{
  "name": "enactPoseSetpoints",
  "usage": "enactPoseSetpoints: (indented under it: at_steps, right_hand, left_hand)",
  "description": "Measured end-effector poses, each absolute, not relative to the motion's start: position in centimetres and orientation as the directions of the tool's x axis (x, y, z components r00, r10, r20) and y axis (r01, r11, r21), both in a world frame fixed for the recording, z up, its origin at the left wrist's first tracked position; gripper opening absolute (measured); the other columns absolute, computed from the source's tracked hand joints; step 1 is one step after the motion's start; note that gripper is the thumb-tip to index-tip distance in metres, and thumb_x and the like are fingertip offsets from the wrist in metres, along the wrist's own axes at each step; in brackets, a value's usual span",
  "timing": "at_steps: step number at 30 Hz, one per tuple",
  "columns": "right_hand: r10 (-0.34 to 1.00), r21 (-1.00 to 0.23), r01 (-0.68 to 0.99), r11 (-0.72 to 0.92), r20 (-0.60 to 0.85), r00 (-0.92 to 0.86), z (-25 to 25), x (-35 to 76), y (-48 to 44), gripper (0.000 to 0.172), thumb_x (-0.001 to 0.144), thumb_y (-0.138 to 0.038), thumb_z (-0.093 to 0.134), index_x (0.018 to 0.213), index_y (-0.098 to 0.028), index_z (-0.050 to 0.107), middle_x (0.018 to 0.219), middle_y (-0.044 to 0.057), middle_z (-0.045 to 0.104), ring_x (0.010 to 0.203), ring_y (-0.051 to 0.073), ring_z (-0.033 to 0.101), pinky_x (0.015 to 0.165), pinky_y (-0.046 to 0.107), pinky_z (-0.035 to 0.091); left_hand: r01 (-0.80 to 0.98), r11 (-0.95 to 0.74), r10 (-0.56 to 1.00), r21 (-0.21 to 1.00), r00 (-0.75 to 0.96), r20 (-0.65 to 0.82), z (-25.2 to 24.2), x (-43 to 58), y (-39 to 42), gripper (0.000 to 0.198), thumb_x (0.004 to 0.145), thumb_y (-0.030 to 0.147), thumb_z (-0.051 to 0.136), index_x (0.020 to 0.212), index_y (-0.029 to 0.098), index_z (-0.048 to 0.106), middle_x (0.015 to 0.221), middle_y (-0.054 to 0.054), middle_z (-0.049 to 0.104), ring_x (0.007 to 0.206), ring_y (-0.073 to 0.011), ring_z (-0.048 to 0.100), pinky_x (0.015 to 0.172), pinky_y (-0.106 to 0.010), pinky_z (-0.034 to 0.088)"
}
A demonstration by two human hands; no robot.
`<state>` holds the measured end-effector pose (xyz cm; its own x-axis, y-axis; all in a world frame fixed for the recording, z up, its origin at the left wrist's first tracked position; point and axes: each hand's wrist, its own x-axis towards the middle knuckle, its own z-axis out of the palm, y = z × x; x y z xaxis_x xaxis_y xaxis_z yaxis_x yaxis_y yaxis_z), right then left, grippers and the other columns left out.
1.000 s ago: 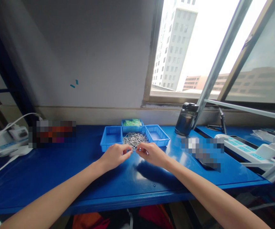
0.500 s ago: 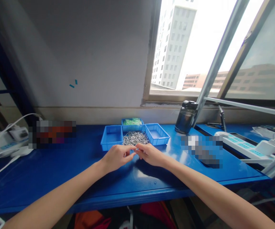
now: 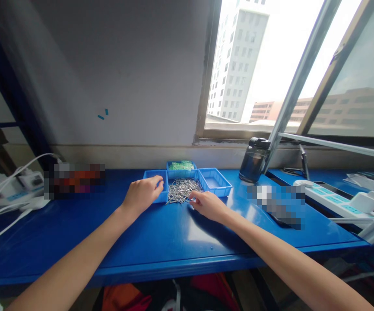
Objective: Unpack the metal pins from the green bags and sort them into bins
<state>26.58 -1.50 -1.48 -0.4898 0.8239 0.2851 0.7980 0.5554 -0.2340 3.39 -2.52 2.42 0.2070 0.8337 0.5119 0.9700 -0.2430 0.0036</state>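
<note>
A pile of small metal pins (image 3: 183, 190) lies on the blue bench between two blue trays. My left hand (image 3: 142, 194) hovers over the left blue tray (image 3: 161, 175), fingers curled in a pinch on something too small to make out. At the near edge of the pin pile rests my right hand (image 3: 208, 204), its fingertips touching the pins and pinched together. The right blue tray (image 3: 215, 182) looks empty inside. Behind the pins, a third blue tray (image 3: 181, 166) holds small green pieces.
A dark jar (image 3: 252, 161) stands by the window sill at the right. White power strips with plugs and cables sit at the far right (image 3: 336, 201) and far left (image 3: 15, 185). The blue bench (image 3: 161, 242) ends at a front edge near me.
My hands were together in front of the pins. My left hand has moved left and away over the left tray; my right hand stayed by the pile.
</note>
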Motion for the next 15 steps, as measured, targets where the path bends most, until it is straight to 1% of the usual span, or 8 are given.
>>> enactPoseSetpoints:
  at_steps: [2, 3, 4, 6, 8, 10, 12, 15]
  right_hand:
    - [0.827, -0.210, 0.807, 0.553, 0.258, -0.500, -1.6, 26.5, -1.5, 0.019, 0.083, -0.028, 0.051, 0.098, -0.022, 0.060, 0.073, 0.002, 0.067, 0.067, 0.015, 0.060, 0.057, 0.021, 0.034]
    - [0.824, -0.204, 0.804, 0.559, 0.251, -0.509, -1.6, 26.4, -1.6, 0.020, 0.084, -0.029, 0.051, 0.100, -0.022, 0.059, 0.075, 0.002, 0.067, 0.068, 0.015, 0.060, 0.057, 0.021, 0.034]
    - [0.820, -0.201, 0.800, 0.565, 0.248, -0.517, -1.6, 26.3, -1.6, 0.021, 0.084, -0.030, 0.050, 0.101, -0.022, 0.059, 0.075, 0.001, 0.067, 0.069, 0.015, 0.060, 0.058, 0.021, 0.034]
    - [0.814, -0.197, 0.795, 0.574, 0.245, -0.527, -1.6, 26.1, -1.6, 0.021, 0.084, -0.031, 0.050, 0.101, -0.022, 0.059, 0.075, 0.001, 0.067, 0.069, 0.015, 0.061, 0.058, 0.021, 0.034]
    - [0.815, -0.195, 0.797, 0.572, 0.243, -0.526, -1.6, 26.0, -1.6, 0.021, 0.085, -0.032, 0.049, 0.101, -0.022, 0.058, 0.074, 0.001, 0.067, 0.068, 0.015, 0.061, 0.057, 0.021, 0.034]
    - [0.817, -0.200, 0.797, 0.569, 0.242, -0.523, -1.6, 26.0, -1.6, 0.021, 0.085, -0.032, 0.049, 0.100, -0.022, 0.058, 0.073, 0.001, 0.066, 0.067, 0.015, 0.060, 0.057, 0.022, 0.034]
    - [0.816, -0.210, 0.793, 0.572, 0.245, -0.524, -1.6, 26.1, -1.5, 0.020, 0.084, -0.031, 0.050, 0.100, -0.022, 0.058, 0.073, 0.001, 0.066, 0.066, 0.015, 0.060, 0.056, 0.021, 0.033]
    - [0.810, -0.218, 0.784, 0.581, 0.247, -0.532, -1.7, 26.2, -1.5, 0.019, 0.083, -0.028, 0.051, 0.099, -0.022, 0.059, 0.072, 0.001, 0.066, 0.066, 0.015, 0.060, 0.056, 0.021, 0.033]
  left_hand:
    - [0.992, -0.120, 0.867, -0.034, 0.121, 0.483, 2.6, 2.7, -2.1, 0.034, 0.086, 0.035, 0.039, 0.112, 0.022, 0.056, 0.079, -0.006, 0.069, 0.070, -0.0245, 0.066, 0.059, -0.028, 0.045]
    - [0.995, -0.093, 0.876, -0.040, 0.101, 0.473, 2.7, 2.5, -2.0, 0.036, 0.086, 0.036, 0.039, 0.116, 0.021, 0.053, 0.078, -0.006, 0.069, 0.069, -0.0249, 0.066, 0.058, -0.028, 0.045]
    - [0.994, -0.100, 0.880, -0.042, 0.108, 0.462, 2.8, 2.5, -2.0, 0.038, 0.086, 0.037, 0.039, 0.119, 0.021, 0.051, 0.078, -0.007, 0.069, 0.069, -0.0244, 0.066, 0.058, -0.028, 0.045]
    - [0.975, -0.216, 0.876, -0.049, 0.215, 0.432, 2.9, 2.8, -2.5, 0.037, 0.087, 0.038, 0.037, 0.117, 0.022, 0.051, 0.079, -0.006, 0.069, 0.069, -0.0219, 0.066, 0.060, -0.026, 0.045]
    - [0.916, -0.398, 0.843, -0.061, 0.391, 0.370, 3.0, 3.4, -3.1, 0.032, 0.088, 0.038, 0.035, 0.107, 0.024, 0.057, 0.079, -0.004, 0.069, 0.069, -0.0196, 0.065, 0.062, -0.024, 0.044]
    - [0.851, -0.519, 0.806, -0.073, 0.517, 0.289, 2.8, 4.1, -3.7, 0.029, 0.089, 0.035, 0.035, 0.095, 0.025, 0.062, 0.077, -0.003, 0.069, 0.070, -0.0195, 0.065, 0.063, -0.025, 0.044]
    - [0.827, -0.554, 0.803, -0.095, 0.561, 0.203, 2.3, 4.7, -4.1, 0.027, 0.088, 0.032, 0.037, 0.090, 0.023, 0.063, 0.076, -0.005, 0.068, 0.071, -0.0212, 0.065, 0.063, -0.026, 0.045]
    - [0.846, -0.513, 0.838, -0.145, 0.530, 0.128, 1.4, 5.3, -4.1, 0.025, 0.086, 0.031, 0.041, 0.092, 0.019, 0.062, 0.077, -0.010, 0.068, 0.071, -0.0247, 0.065, 0.062, -0.029, 0.046]
